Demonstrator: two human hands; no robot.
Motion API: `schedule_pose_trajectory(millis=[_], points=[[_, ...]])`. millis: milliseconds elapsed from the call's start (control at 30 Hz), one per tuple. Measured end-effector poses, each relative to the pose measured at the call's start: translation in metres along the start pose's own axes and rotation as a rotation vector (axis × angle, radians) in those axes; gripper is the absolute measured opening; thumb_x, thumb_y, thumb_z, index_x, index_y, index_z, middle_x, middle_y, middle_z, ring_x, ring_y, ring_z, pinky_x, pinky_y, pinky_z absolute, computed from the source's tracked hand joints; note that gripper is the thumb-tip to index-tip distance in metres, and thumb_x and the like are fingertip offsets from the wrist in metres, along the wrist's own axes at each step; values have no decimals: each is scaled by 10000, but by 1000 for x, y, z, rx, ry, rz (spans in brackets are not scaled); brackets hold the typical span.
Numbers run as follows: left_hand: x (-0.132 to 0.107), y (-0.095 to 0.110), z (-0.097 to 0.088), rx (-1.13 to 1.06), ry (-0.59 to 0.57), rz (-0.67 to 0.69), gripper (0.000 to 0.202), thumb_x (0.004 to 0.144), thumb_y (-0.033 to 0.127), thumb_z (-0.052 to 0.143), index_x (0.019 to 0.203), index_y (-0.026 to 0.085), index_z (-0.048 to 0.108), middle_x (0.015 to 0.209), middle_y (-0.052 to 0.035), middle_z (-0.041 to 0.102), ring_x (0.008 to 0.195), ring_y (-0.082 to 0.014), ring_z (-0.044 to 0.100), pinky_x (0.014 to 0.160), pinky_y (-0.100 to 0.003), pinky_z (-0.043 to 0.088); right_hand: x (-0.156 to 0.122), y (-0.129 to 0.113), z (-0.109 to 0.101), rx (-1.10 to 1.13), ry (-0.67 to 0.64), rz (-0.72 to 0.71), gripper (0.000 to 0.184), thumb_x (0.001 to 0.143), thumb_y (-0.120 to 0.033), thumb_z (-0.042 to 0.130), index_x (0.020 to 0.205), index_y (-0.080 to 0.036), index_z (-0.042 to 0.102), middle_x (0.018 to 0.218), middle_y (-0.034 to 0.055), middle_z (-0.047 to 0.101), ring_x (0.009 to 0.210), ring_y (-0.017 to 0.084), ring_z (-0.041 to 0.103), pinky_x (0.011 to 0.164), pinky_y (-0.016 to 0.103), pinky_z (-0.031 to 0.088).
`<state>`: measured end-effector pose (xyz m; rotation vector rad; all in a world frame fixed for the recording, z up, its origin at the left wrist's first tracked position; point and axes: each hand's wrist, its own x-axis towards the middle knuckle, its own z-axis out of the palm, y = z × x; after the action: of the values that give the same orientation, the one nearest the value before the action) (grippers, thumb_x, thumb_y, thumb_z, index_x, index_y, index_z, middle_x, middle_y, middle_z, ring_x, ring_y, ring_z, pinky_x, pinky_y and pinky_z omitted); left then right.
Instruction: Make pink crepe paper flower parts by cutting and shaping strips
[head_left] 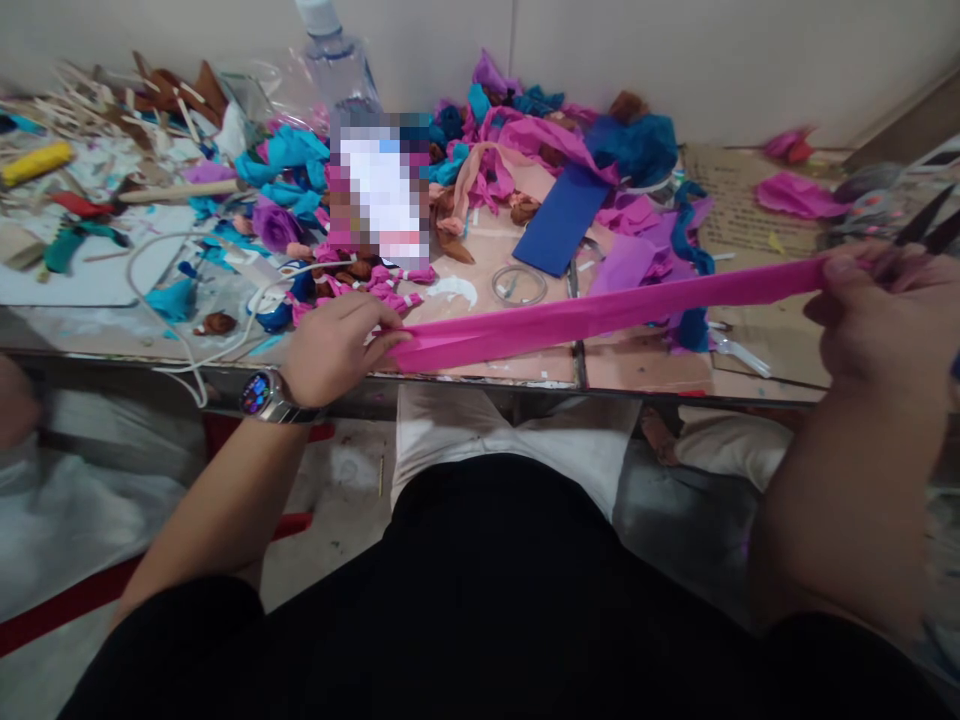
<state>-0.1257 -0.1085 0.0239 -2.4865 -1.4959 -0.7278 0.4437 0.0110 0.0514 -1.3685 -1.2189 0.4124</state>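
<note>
A long folded strip of bright pink crepe paper (600, 312) stretches between my hands above the table's front edge. My left hand (341, 345), with a watch (259, 393) on its wrist, pinches the strip's left end. At the far right, my right hand (889, 310) grips the other end between thumb and fingers. Dark pointed blades, like those of scissors (926, 215), stick up from behind the right hand; its fingers hide how they are held. Behind the strip lie a dark blue rectangular piece (562, 218) and small tied pink bundles (375, 290).
Crumpled crepe paper (525, 140) in several colours covers the table's back. A clear bottle (341, 75) stands near the wall. A white cable (161, 240) loops over the left front edge. Green-and-red-handled pliers (75, 235) lie left, cardboard (780, 320) right. Another person sits at left.
</note>
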Motion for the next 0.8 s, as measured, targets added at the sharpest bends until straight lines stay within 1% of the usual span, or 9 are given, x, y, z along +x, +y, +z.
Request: schedule_pose_trajectory(millis=[67, 133, 233, 367, 433, 567, 700, 800], points=[[-1, -3, 2, -19, -8, 11, 260, 1020, 478, 656, 1023, 226, 718, 982, -86, 765, 926, -267, 722, 811, -383, 553, 1, 1, 2, -29, 50, 1, 107, 729, -190, 852, 773, -195, 754, 612, -15, 545, 440, 115, 446, 416, 270, 370], [-3, -5, 3, -41, -15, 26, 250, 1016, 465, 663, 1032, 222, 719, 987, -90, 766, 926, -266, 723, 814, -380, 554, 1, 2, 4, -44, 80, 16, 138, 741, -200, 866, 744, -203, 728, 631, -4, 546, 457, 125, 446, 462, 310, 400], [-3, -7, 3, -81, -28, 25, 228, 1020, 442, 652, 1036, 226, 722, 996, -90, 772, 940, -262, 729, 814, -374, 557, 1, 4, 3, -61, 73, 38, 190, 747, -246, 889, 730, -215, 702, 636, -3, 542, 468, 134, 437, 493, 339, 405], [-2, -7, -3, -183, -18, -1, 203, 1024, 424, 658, 1039, 230, 714, 986, -66, 768, 931, -238, 724, 804, -370, 556, 1, 8, 0, -91, 61, 34, 181, 748, -308, 894, 772, -221, 738, 609, -10, 543, 460, 134, 435, 475, 323, 398], [-1, -8, -5, -242, 2, -9, 186, 1025, 411, 671, 1041, 230, 710, 975, -49, 760, 902, -214, 713, 784, -366, 551, 1, 8, -1, -95, 62, 47, 158, 752, -294, 883, 776, -224, 743, 606, -13, 543, 459, 134, 439, 469, 321, 403], [0, -11, -8, -331, 31, -40, 189, 1020, 420, 700, 1011, 232, 713, 940, -22, 750, 863, -183, 702, 748, -361, 552, 0, 7, -1, -77, 55, 49, 129, 758, -218, 856, 754, -225, 726, 610, -19, 529, 459, 130, 427, 466, 321, 392], [2, -15, -10, -350, 91, -92, 223, 1029, 442, 698, 978, 225, 709, 927, -9, 733, 873, -162, 680, 759, -359, 554, 0, 8, 0, -59, 27, 46, 88, 737, -174, 827, 789, -208, 765, 641, -3, 564, 466, 132, 451, 475, 338, 419], [6, -21, -9, -357, 156, -132, 266, 1044, 467, 676, 988, 207, 688, 927, -1, 706, 849, -133, 633, 736, -346, 525, 0, 12, -1, -73, 31, 53, 107, 695, -155, 803, 783, -210, 778, 635, 0, 583, 466, 131, 457, 470, 333, 426]])
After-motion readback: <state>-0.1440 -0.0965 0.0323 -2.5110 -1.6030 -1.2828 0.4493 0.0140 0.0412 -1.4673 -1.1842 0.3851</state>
